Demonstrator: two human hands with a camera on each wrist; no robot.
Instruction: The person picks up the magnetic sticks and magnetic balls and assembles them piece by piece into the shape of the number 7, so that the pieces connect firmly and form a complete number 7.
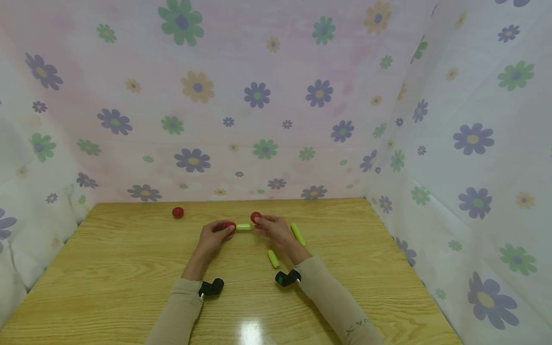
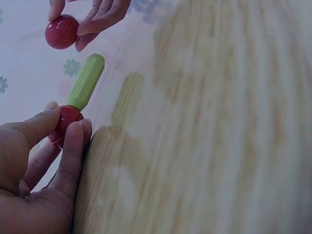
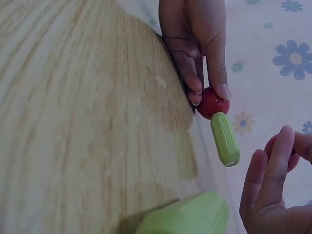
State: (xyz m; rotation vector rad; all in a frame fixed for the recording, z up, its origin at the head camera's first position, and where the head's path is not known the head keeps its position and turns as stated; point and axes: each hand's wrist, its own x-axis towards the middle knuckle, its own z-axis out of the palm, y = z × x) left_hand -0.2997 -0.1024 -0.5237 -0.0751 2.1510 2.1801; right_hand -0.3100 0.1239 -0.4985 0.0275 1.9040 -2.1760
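My left hand pinches a glossy red ball between thumb and fingers. A ribbed yellow-green rod sticks out of that ball, pointing toward my right hand. The right hand pinches a second red ball between thumb and fingertips. In the left wrist view this ball stands apart from the rod's free end, with a small gap between them. Fingers partly cover the right hand's ball in the right wrist view, where the rod's pale end face shows.
Another red ball lies near the table's back edge, left of my hands. Two loose yellow-green rods lie by the right arm: a longer rod beyond the wrist and a shorter rod inside it. Flowered cloth hangs behind the wooden table.
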